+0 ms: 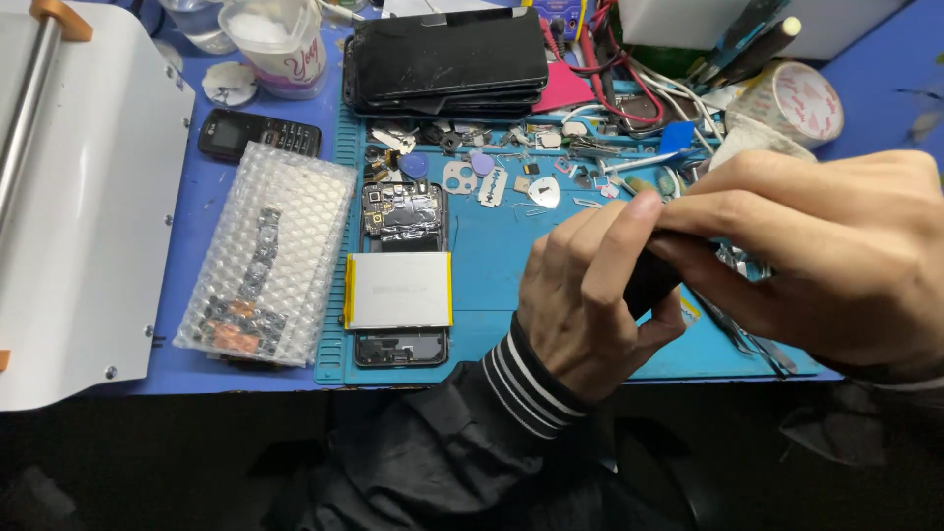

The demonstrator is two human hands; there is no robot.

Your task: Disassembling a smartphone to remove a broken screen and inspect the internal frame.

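Up close, both hands meet over the teal silicone work mat (492, 265). The left hand (590, 305) curls its fingers around a small black object (649, 280), thumb pressed on top, while the right hand (816, 256) pinches the same object from the other side. What the object is cannot be told. Further left on the mat lies an opened smartphone with a silver battery (399, 289), beside a bubble-wrap pouch (265, 256).
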